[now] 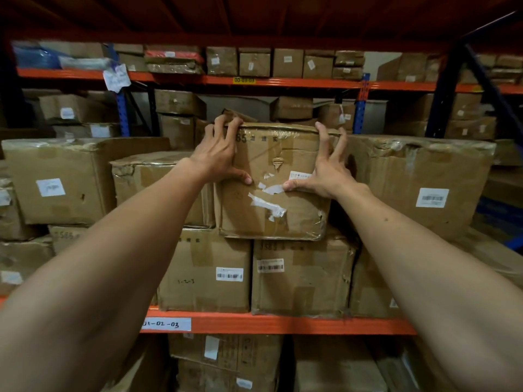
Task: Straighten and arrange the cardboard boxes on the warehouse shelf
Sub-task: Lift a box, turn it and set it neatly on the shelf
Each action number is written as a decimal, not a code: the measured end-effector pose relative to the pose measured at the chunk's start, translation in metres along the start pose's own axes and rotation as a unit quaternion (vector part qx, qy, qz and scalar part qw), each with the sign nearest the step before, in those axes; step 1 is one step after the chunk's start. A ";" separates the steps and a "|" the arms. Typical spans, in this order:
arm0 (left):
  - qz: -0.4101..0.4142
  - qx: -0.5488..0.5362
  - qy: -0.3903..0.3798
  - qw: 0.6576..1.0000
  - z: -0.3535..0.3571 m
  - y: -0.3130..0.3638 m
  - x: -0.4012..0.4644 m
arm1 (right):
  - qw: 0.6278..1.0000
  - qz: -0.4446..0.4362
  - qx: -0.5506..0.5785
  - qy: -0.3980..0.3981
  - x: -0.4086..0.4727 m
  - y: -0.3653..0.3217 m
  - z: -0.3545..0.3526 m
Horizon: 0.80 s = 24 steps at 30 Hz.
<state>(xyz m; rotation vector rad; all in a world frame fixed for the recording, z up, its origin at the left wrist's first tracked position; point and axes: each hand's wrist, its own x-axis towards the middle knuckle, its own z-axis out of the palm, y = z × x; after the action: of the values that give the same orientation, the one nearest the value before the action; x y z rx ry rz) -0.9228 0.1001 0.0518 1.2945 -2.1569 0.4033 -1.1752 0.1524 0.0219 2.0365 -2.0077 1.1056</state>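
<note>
A worn cardboard box with torn white tape sits on top of two lower boxes in the middle of the shelf, sticking out toward me. My left hand grips its upper left corner, fingers hooked over the top edge and thumb on the front face. My right hand clasps its right edge, fingers spread around the corner and thumb pressed on the front. A lower box stands to its left, and a large box to its right.
An orange shelf beam with a handwritten label runs below the stack. Another large box stands at the far left. More boxes fill the lower level and the racks behind, with blue uprights between them.
</note>
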 end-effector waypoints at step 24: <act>-0.046 0.050 -0.093 0.993 0.019 -0.004 0.025 | 0.994 0.098 -0.051 -0.026 0.009 -0.012 0.012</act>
<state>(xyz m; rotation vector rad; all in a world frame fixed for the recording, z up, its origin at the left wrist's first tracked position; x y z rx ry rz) -0.9349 0.0709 0.0524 1.5359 -2.2428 0.3701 -1.1606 0.1402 0.0223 1.8711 -2.2803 0.9647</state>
